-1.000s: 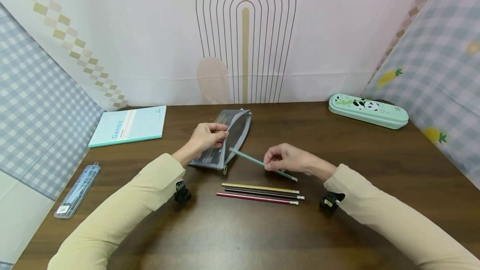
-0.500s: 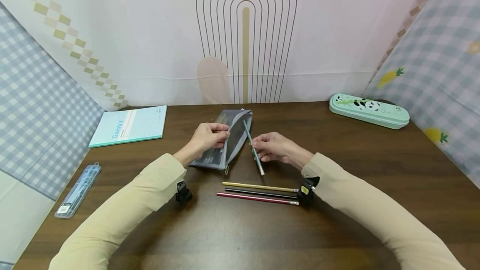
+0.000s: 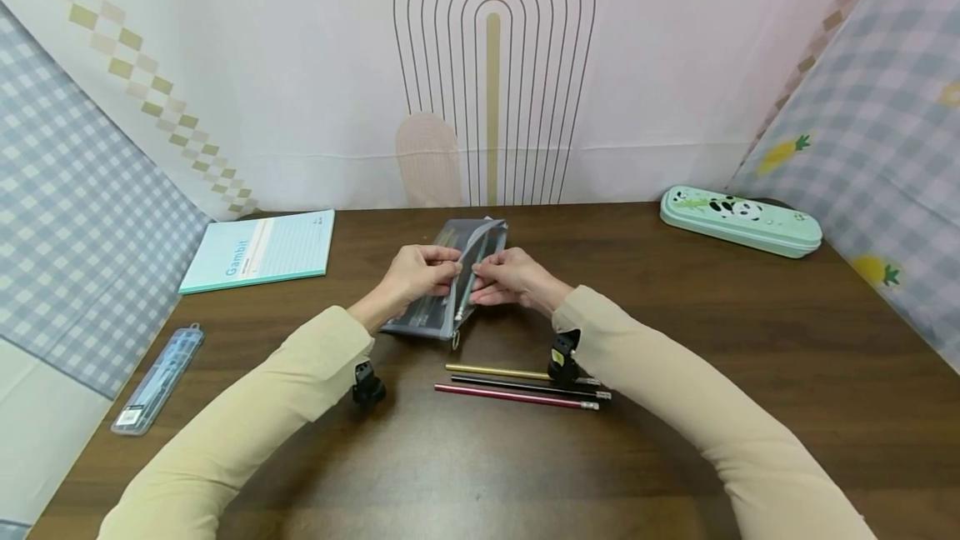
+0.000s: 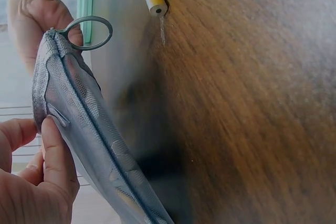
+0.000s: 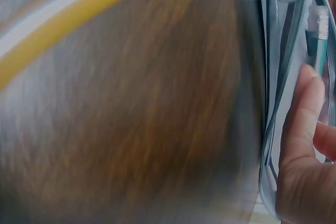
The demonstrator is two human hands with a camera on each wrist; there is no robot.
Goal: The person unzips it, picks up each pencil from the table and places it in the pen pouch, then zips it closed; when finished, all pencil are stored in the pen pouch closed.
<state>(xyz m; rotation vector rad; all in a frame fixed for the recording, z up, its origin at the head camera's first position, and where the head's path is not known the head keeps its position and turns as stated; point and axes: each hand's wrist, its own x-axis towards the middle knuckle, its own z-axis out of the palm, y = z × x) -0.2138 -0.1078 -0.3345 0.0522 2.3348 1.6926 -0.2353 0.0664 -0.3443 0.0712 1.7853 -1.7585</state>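
My left hand (image 3: 420,277) pinches the near edge of a grey mesh zip pouch (image 3: 420,319), holding its mouth apart. In the left wrist view the thumb and fingers grip the pouch rim (image 4: 39,95) by the zip. At the opening, my right hand (image 3: 513,280) holds a teal pencil (image 5: 320,56), which lies within the pouch mouth with its eraser end towards me. Its other end is hidden by the hand and mesh. Side by side before the pouch lie a gold pencil (image 3: 495,371), a black pencil (image 3: 517,386) and a dark red pencil (image 3: 510,396).
A pale blue notebook (image 3: 258,252) lies at the back left, with a slim clear plastic case (image 3: 159,380) nearer the left edge. At the back right sits a mint panda pencil case (image 3: 738,223). Patterned cloth (image 3: 315,90) rises behind the brown table (image 3: 480,465).
My right hand has turned the teal pencil and moved it left, from above the table into the pouch's mouth. The left hand has kept its hold on the pouch.
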